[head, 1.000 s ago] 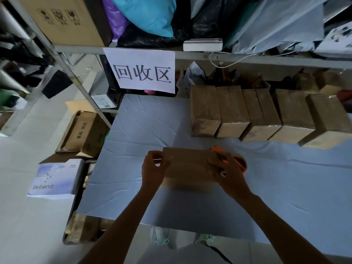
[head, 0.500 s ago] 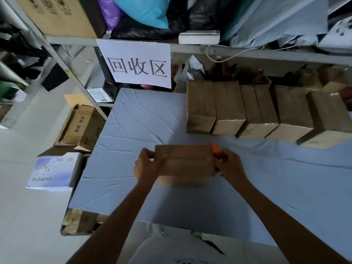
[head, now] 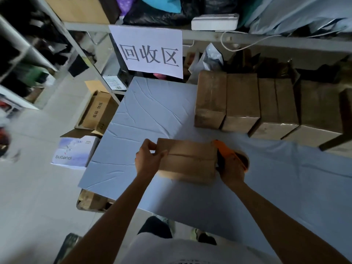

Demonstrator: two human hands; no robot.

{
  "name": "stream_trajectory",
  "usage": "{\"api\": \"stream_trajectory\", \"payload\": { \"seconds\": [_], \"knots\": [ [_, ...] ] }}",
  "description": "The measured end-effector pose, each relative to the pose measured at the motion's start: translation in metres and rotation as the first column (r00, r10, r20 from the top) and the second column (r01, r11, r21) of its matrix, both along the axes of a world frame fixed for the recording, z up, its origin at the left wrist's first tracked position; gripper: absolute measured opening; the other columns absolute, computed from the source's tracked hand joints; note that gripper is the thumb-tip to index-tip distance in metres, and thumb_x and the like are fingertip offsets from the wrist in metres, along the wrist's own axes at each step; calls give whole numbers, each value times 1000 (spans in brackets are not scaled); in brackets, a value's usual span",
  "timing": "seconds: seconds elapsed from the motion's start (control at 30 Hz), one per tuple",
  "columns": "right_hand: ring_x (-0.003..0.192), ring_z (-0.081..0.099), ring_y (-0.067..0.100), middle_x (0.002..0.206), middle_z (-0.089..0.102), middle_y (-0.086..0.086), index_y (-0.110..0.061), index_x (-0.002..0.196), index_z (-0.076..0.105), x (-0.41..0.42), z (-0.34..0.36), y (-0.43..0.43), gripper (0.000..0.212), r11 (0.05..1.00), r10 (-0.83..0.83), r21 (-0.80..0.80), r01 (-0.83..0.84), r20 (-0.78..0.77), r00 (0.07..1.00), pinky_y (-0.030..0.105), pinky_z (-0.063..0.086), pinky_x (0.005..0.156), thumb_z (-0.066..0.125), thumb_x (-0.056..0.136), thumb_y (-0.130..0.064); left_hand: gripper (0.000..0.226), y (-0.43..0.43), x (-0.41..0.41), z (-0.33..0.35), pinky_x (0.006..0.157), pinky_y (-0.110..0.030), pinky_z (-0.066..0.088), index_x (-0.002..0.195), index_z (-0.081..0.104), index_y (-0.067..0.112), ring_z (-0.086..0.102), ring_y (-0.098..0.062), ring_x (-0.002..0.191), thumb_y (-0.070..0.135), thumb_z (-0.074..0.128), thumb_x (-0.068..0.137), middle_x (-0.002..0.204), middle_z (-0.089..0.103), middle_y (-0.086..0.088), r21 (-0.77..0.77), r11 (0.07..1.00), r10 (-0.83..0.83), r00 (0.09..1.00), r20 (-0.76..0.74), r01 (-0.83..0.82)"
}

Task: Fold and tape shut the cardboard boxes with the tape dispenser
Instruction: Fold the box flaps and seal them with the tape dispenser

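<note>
I read "回收区" on the sign (head: 150, 54), "bubandi" on a floor carton (head: 74, 152). The box (head: 187, 160) lies on the table (head: 148, 115). My left hand (head: 147, 161) grips its left end; my right hand (head: 231, 169) grips the dispenser (head: 226, 150) at its right end.

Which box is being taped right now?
On the blue-grey table, a row of boxes lines the far right. The box in work lies alone nearer the person, gripped by the left hand, orange tape dispenser at its right end.

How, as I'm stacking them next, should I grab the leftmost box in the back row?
Take the leftmost box from the front-left, fingers on its free left side and near end; its right side abuts the next box, leaving no room.
</note>
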State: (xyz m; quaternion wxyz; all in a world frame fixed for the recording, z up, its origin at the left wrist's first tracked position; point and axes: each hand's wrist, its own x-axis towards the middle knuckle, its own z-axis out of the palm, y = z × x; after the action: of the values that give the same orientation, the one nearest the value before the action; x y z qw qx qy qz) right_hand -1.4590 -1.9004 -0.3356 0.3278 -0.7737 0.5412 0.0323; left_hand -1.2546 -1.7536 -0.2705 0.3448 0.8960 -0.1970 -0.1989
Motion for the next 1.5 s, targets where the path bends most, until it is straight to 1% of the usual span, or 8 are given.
{"api": "stream_trajectory", "payload": {
  "seconds": [0.3,0.5,0.77,1.1,1.23,1.3,1.4,1.5],
  "knots": [
    [116,54,30,128,59,11,-15,136,48,-30,32,-24,53,981,-116,-156,117,15,993,36,41,98,66,86,-19,36,-4,16,-1,72,-31,41,93,56,15,56,-16,83,36,78,74,91,61,7,49,994,-93,996,-7,93],
    [84,62,20,97,64,10,-11,109,56,-46,87,-47,40,981,-192,11,196,244,950,22,42,63,77,76,-16,36,-11,15,-1,69,-31,39,90,56,14,58,-18,81,36,79,74,88,62,6,13,988,-153,988,-29,153],
    [54,56,0,63,61,-10,-29,73,52,-28,166,-27,33,984,130,-155,-88,282,951,16,41,51,82,60,-32,35,-46,-14,0,69,-30,44,88,52,20,59,-20,81,39,78,74,88,63,3,-8,963,-268,960,-76,268],
    [62,57,7,68,61,-7,-20,81,56,-1,143,-14,38,944,320,-144,-298,171,932,12,39,55,86,63,-36,38,-47,-18,-1,66,-29,48,96,51,20,58,-13,81,41,76,76,93,59,5,-61,956,-292,940,-177,286],
    [66,58,8,72,62,-6,-16,87,58,-1,144,-17,41,936,337,-162,-312,165,927,13,39,58,86,62,-33,29,-51,-18,7,78,-22,44,109,54,17,52,-11,96,34,64,88,102,51,9,-159,955,-253,967,15,252],
    [67,57,5,72,60,-9,-18,88,57,-3,144,-18,41,936,341,-157,-315,177,923,12,39,59,86,63,-31,20,-60,-15,20,68,-19,46,99,60,16,59,-13,85,35,52,96,91,61,3,-218,951,-269,934,-235,219],
    [65,54,1,70,54,-16,-23,88,54,-3,143,-18,41,928,358,-166,-335,142,923,9,33,59,86,63,-30,28,-75,-12,40,68,-26,54,95,63,11,65,-18,76,36,50,97,88,68,-8,-199,967,-253,637,-728,157],
    [61,49,-2,66,49,-18,-30,80,47,-1,143,-18,43,922,368,-175,-346,116,923,8,30,55,86,63,-30,24,-78,-11,45,59,-20,52,92,65,8,64,-16,70,31,58,92,79,65,-8,-232,957,-290,572,-767,175]
  ]
}}
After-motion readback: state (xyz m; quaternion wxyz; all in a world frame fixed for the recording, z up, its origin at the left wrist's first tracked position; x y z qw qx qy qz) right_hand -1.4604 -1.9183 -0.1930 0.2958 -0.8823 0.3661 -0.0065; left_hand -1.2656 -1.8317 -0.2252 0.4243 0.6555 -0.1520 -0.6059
